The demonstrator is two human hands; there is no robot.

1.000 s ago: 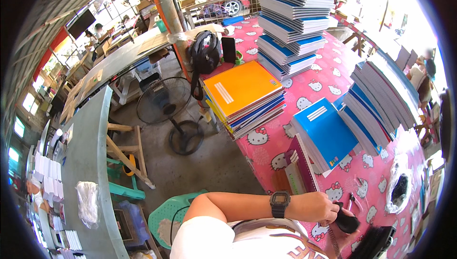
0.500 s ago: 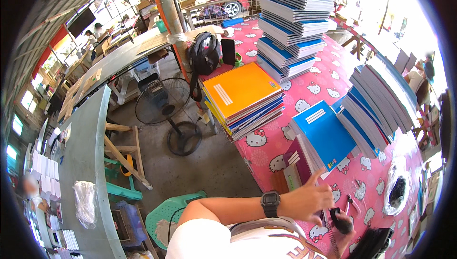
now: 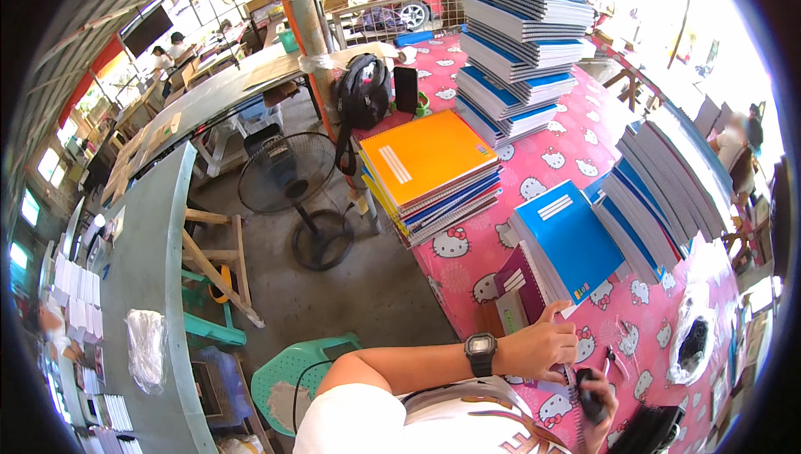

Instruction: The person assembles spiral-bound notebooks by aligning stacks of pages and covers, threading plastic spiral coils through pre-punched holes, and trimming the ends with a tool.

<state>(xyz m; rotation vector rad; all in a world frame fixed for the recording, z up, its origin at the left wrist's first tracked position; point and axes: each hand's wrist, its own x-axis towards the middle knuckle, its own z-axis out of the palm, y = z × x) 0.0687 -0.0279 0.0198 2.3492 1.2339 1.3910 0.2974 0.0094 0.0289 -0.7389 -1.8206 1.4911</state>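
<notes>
My left hand (image 3: 538, 350), with a black watch on the wrist, is beside the lower corner of a blue spiral notebook (image 3: 569, 233). Its index finger reaches toward that corner and the others curl inward; what they pinch is hidden. Just to the right and nearer me, my right hand (image 3: 607, 408) wraps round a black rounded object (image 3: 591, 395) whose kind I cannot make out. A dark spiral edge (image 3: 576, 412) runs down between the hands, close against my shirt. Purple-covered notebooks (image 3: 519, 283) lie partly under the blue one.
The table's pink cat-print cover (image 3: 530, 187) bears an orange-topped notebook stack (image 3: 430, 158), a tall notebook stack (image 3: 521, 45) and leaning notebooks (image 3: 659, 187). Pliers (image 3: 615, 360) and a clear plastic bag (image 3: 692, 341) lie at right. A standing fan (image 3: 288, 174) and green stool (image 3: 304, 370) stand left.
My left hand's fingers have drawn in, and the hand has shifted slightly left. My right hand has turned, showing more of its fingers round the black object. The view has shifted slightly.
</notes>
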